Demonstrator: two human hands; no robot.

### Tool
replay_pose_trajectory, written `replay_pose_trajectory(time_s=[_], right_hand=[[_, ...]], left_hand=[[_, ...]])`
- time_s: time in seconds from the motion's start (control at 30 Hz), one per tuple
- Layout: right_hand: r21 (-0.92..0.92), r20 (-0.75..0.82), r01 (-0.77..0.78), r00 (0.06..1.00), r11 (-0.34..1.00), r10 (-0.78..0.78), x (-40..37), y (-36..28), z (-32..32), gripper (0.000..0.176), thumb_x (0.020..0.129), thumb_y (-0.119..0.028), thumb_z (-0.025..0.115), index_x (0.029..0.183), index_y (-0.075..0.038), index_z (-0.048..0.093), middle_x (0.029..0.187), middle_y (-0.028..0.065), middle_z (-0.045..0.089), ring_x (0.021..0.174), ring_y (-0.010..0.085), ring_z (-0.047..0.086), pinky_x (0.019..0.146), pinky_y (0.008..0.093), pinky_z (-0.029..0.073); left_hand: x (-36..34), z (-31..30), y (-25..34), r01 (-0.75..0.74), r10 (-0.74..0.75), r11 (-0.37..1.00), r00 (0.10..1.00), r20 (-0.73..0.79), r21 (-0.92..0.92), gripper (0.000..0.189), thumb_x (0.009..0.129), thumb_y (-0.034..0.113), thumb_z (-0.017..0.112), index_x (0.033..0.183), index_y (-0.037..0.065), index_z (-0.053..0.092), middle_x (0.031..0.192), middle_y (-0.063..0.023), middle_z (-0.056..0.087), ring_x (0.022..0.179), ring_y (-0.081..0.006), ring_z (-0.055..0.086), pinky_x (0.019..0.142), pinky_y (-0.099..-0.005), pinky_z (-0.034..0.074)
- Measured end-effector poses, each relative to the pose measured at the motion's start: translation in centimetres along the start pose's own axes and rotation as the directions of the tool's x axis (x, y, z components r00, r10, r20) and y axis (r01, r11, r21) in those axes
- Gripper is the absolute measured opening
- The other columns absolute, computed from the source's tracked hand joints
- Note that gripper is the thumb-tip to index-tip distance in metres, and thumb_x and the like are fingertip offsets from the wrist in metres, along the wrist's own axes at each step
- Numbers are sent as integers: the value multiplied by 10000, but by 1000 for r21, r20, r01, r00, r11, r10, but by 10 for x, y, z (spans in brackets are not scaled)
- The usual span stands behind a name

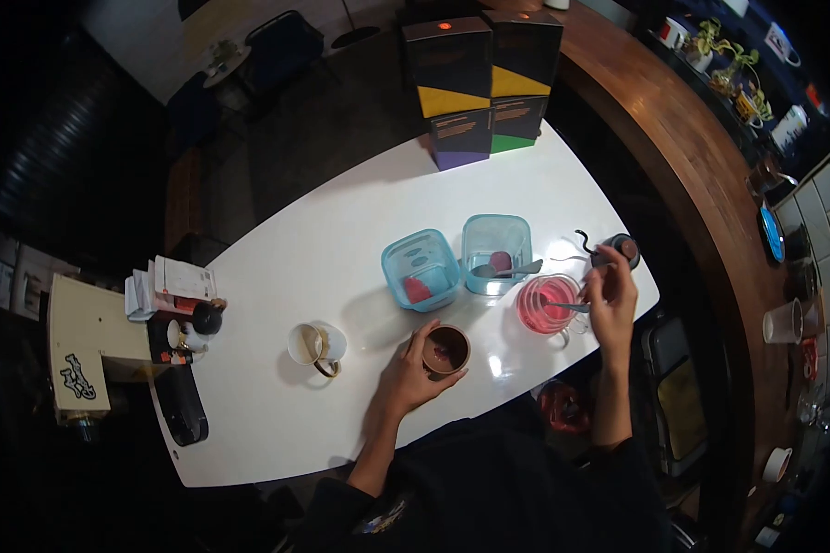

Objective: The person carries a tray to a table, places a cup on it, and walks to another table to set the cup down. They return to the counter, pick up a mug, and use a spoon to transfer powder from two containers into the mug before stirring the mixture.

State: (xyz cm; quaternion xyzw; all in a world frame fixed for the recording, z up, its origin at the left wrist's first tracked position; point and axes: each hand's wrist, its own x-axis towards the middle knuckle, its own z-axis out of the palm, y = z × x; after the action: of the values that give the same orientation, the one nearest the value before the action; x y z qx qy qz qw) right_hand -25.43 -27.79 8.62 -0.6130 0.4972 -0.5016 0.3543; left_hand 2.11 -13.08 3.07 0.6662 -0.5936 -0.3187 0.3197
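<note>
One brown cup near the close edge of the white table, perhaps resting on it, perhaps just raised: cannot tell. Looks light and stiff, smooth enough to slip if wet, and likely to chip if knocked. Best gripped low round the outer wall, clear of the open rim, much as by the left hand, with fingers clamped on its side. Just beyond, two blue square tubs, with a pinkish piece in each and a loose spoon in the right one. Beside these, a glass cup of pink liquid, probably fragile and easily spilled; in it, a slim spoon, closed in the fingers of the right hand. Far left, a white mug.
</note>
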Motion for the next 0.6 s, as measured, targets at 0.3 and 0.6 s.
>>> replay_pose_trajectory(time_s=[0.3, 0.6], right_hand=[[-688, 3, -84, 993, 721, 119, 3, 60, -48, 872, 873, -174, 645, 1553, -251, 105, 862, 275, 640, 779, 442, 641, 713, 505, 476], [-654, -96, -157, 987, 740, 125, 10, 75, -44, 919, 752, -16, 559, 1544, -257, 160, 706, 263, 630, 631, 431, 625, 618, 507, 447]], left_hand=[[13, 12, -1, -59, 62, 997, 996, 71, -45, 853, 706, 359, 837, 1371, 44, 404, 1295, -174, 548, 1182, -344, 567, 978, -414, 481], [21, 20, -17, -212, 213, 975, 977, 13, -62, 852, 644, 232, 882, 1330, 2, 432, 1186, -168, 600, 1084, -267, 624, 927, -368, 509]])
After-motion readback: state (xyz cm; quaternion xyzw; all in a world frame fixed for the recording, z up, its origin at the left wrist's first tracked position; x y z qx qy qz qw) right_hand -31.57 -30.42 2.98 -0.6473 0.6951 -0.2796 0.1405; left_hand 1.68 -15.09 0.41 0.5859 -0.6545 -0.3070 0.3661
